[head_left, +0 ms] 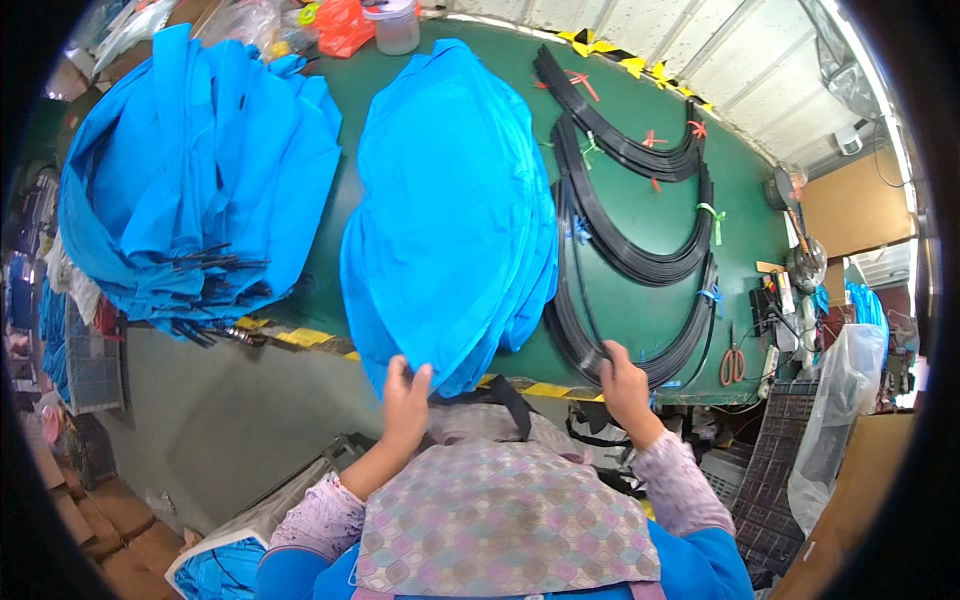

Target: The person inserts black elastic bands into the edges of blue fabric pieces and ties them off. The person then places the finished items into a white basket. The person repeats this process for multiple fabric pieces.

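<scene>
A stack of bright blue fabric pieces (pixel 445 190) lies on the green table in front of me. My left hand (pixel 404 408) is at its near tip, fingers curled on the edge of the cloth. My right hand (pixel 627 392) closes around one thin black strip (pixel 583 285), which bows away from a curved bundle of black strips (pixel 672 362) with a blue tie. Beyond it lie two more curved bundles, one with green ties (pixel 640 262) and one with red ties (pixel 625 145).
A heap of gathered blue fabric (pixel 200 180) with black strip ends sits at the left. Orange-handled scissors (pixel 733 362) lie near the right end of the table (pixel 745 240). A clear tub (pixel 396 28) and red plastic bag (pixel 345 27) stand at the back. Yellow-black tape (pixel 305 337) marks the near edge.
</scene>
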The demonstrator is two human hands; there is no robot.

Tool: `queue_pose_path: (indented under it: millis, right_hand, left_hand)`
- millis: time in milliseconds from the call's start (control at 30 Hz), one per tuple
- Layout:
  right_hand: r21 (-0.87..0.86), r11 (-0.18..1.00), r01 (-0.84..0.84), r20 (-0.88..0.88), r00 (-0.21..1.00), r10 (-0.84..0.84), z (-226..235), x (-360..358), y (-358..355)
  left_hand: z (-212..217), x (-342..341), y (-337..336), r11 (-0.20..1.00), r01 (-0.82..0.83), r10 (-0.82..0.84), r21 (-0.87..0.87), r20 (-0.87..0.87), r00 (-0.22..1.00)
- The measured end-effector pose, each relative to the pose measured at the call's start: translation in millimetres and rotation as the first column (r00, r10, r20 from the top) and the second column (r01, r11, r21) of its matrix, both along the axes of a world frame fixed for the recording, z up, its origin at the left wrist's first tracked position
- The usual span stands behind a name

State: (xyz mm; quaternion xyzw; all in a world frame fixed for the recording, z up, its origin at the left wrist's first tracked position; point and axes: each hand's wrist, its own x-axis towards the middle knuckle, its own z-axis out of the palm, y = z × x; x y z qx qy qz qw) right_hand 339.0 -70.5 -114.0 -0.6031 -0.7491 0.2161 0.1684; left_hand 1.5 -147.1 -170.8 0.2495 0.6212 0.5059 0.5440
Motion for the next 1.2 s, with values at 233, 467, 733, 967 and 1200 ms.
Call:
queue_pose_path:
  millis: [233, 467, 733, 967, 1200]
  right_hand:
    - [-0.121, 0.794, -0.595, 0.253, 0.755, 0.605, 137.1, 6.8, -73.1]
    - [-0.203, 0.65, -0.732, 0.513, 0.486, 0.707, 205.0, 1.1, -78.9]
    - [-0.017, 0.628, -0.778, 0.612, 0.488, 0.622, 175.9, -56.6, -48.4]
    - [0.237, 0.588, -0.773, 0.532, 0.61, 0.588, 92.2, -119.4, -21.3]
    - [-0.012, 0.637, -0.771, 0.415, 0.576, 0.705, 80.3, -67.7, 36.2]
  left_hand:
    - [48.7, 11.9, 13.2, 0.982, -0.164, 0.083, 0.092, 0.574, 0.815]
    - [44.8, 10.7, 18.5, 0.981, -0.194, 0.161, 0.0, 0.559, 0.813]
    - [46.9, 37.2, 11.5, 0.992, -0.092, 0.041, 0.083, 0.484, 0.874]
    - [7.5, -34.6, 49.4, 0.991, 0.062, -0.052, -0.115, 0.09, 0.995]
    - [43.1, -48.9, 44.4, 0.997, 0.023, -0.026, -0.068, -0.043, 0.999]
